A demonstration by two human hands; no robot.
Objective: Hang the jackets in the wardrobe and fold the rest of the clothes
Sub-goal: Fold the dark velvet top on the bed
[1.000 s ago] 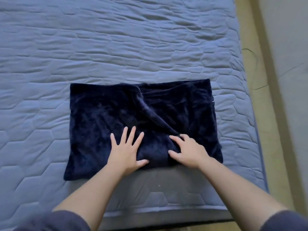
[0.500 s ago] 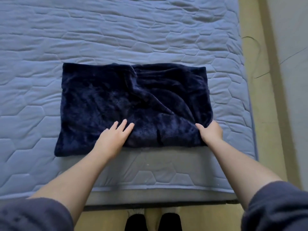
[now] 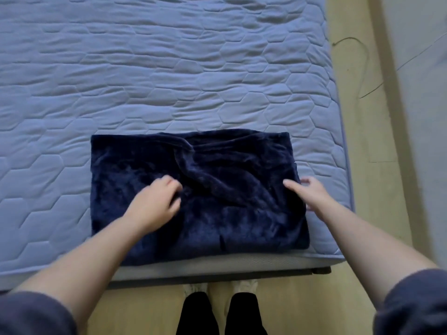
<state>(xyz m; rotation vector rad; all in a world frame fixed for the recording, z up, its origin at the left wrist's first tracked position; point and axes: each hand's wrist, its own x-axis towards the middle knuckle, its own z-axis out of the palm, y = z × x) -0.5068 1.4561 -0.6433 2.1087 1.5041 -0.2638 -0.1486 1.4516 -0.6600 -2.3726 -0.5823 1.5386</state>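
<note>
A dark blue fleece garment (image 3: 217,189), folded into a rectangle, lies on the blue quilted mattress (image 3: 169,81) near its front edge. My left hand (image 3: 154,201) rests on the garment left of its middle; its fingers are loosely bent and blurred by motion. My right hand (image 3: 310,194) is at the garment's right edge, with the thumb lying on top of the fabric and the fingers round the edge. A diagonal ridge of fabric runs between the two hands.
The mattress ends just right of the garment, and beyond it is a strip of wooden floor (image 3: 362,141) with a thin dark cable (image 3: 367,68). My feet (image 3: 217,291) stand on the floor against the bed's front edge.
My right hand has moved from the garment's front right corner up along its right edge. My left hand has slid further onto the fabric, and its fingers have bent.
</note>
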